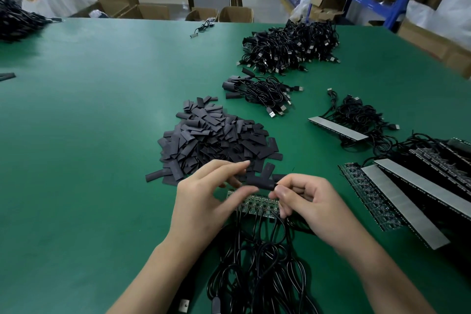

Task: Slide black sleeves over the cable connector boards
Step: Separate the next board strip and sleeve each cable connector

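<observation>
Black sleeve (261, 182) pinched by my left hand (211, 195) and right hand (307, 202), boards (254, 205) just under the grip bare; few sleeved cables (254, 89) done beyond.

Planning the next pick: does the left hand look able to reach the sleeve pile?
Likely yes: the left hand is beside the sleeve pile, nothing between, though it holds a sleeve.

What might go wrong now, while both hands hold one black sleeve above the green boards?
Pinched flat between the left hand and right hand, the black sleeve may not open and could catch on the connector boards. The tangled cables might tug the boards out of line.
</observation>
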{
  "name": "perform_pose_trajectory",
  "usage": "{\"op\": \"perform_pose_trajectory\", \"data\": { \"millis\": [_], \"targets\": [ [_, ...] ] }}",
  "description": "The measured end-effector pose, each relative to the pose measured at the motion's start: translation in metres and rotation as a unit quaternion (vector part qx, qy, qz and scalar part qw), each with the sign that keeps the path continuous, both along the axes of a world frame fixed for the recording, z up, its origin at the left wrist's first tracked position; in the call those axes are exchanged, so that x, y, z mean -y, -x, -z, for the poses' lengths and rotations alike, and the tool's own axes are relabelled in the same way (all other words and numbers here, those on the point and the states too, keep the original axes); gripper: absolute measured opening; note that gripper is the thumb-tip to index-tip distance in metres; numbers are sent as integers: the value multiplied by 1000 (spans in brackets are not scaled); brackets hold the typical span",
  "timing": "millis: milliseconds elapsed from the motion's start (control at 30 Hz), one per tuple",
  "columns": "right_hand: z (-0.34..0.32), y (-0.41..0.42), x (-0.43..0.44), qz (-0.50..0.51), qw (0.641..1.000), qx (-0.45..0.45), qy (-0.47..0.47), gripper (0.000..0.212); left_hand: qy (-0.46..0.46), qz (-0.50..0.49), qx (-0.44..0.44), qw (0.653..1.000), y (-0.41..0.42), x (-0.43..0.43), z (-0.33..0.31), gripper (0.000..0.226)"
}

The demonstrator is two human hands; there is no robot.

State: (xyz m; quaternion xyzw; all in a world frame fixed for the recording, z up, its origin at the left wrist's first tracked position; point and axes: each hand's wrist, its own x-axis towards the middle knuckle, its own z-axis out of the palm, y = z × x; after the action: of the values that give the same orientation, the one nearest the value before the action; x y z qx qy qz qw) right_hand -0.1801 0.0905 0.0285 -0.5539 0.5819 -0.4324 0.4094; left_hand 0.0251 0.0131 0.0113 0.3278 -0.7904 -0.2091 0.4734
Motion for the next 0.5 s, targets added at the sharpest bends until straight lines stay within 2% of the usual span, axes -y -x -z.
{"op": "perform_pose_trajectory", "data": {
  "millis": [167,500],
  "targets": [
    [2,0,1,4,998,64,-7,28,6,-11,-30,999,2,-1,1,17],
    [7,-1,2,5,998,53,-32,25,68,-11,8,998,3,0,6,19]
  ]
}}
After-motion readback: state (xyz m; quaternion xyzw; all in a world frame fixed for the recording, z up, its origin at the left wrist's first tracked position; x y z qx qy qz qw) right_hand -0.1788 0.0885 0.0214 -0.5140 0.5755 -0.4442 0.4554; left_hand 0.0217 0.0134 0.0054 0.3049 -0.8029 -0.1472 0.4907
